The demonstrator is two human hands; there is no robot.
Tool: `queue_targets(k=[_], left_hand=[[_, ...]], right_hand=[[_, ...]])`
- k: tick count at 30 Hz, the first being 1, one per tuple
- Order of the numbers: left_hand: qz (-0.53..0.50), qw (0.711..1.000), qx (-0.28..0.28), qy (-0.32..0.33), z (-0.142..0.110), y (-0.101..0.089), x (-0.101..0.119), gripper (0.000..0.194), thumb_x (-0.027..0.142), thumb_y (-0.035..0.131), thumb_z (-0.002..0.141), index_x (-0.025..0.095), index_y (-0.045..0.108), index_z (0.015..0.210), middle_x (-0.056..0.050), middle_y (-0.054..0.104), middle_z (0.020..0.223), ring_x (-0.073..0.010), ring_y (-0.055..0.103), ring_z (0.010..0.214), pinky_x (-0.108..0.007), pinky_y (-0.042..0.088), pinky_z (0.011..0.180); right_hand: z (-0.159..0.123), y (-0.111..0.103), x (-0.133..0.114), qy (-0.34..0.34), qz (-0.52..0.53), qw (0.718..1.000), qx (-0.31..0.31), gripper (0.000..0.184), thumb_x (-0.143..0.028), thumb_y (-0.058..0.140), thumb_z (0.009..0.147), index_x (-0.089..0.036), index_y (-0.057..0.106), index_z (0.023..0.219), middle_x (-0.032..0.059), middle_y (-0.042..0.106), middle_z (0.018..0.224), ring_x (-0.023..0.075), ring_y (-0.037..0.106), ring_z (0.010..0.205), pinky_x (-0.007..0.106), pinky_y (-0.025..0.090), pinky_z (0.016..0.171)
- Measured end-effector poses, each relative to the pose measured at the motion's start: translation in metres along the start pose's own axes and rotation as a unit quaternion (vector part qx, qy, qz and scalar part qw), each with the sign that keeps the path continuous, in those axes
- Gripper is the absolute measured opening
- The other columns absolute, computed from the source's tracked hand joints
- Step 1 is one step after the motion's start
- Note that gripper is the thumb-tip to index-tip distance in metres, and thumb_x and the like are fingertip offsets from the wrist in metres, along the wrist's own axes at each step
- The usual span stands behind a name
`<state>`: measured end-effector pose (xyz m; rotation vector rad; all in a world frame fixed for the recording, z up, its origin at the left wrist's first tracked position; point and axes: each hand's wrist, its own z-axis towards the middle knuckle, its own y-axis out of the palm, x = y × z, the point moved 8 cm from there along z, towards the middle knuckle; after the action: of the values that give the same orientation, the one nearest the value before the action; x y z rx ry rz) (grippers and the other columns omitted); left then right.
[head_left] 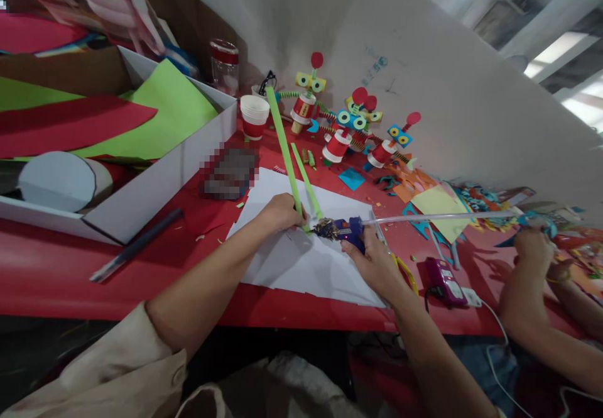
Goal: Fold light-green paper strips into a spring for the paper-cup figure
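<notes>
My left hand (283, 212) is closed on the lower end of a long green paper strip (284, 144), which slants up and away from it. In my right hand (372, 258) is a dark blue glue gun (346, 229), its dirty nozzle pointing left, close to the strip's lower end. A clear glue stick (424, 217) sticks far out of the gun's back toward the right. Beside the held strip lies a shorter green strip (305, 179), its near end by the nozzle. Both hands are above white paper sheets (277, 264) on the red table.
Several paper-cup robot figures (336, 146) stand along the wall. A white box (164, 185) of coloured paper is at left, near stacked paper cups (255, 116) and a dark pen (136, 245). At right are a purple power socket (445, 280), paper scraps (417, 182) and a co-worker's hands (534, 248).
</notes>
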<state>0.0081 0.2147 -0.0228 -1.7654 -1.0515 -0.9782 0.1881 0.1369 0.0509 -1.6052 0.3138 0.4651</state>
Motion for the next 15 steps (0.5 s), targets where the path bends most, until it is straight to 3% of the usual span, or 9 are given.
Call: queue_targets(k=[4,15], left_hand=[[0.002,1.0,-0.002,0.003,0.0011,0.0006,-0.0008,0.011,0.006,0.065,0.056,0.017,0.066,0.058,0.0,0.066,0.06,-0.0121,0.057,0.047,-0.022,0.045,0.048],[0.013,1.0,0.005,0.023,0.0044,-0.0005,-0.002,0.01,0.008,0.066,0.053,0.017,0.068,0.055,-0.001,0.064,0.052,-0.0131,0.055,0.043,-0.024,0.042,0.046]], right_hand=[[-0.0001,-0.0021,-0.0028,0.003,-0.046,0.999,-0.009,0.044,-0.036,0.047,0.087,-0.013,0.043,0.124,0.0165,0.069,0.095,0.0332,0.063,0.1,0.038,0.044,0.079],[0.0029,-0.001,-0.0094,-0.013,-0.1,0.995,-0.013,0.043,-0.034,0.045,0.089,-0.008,0.044,0.123,0.0182,0.069,0.091,0.0345,0.064,0.095,0.04,0.045,0.078]])
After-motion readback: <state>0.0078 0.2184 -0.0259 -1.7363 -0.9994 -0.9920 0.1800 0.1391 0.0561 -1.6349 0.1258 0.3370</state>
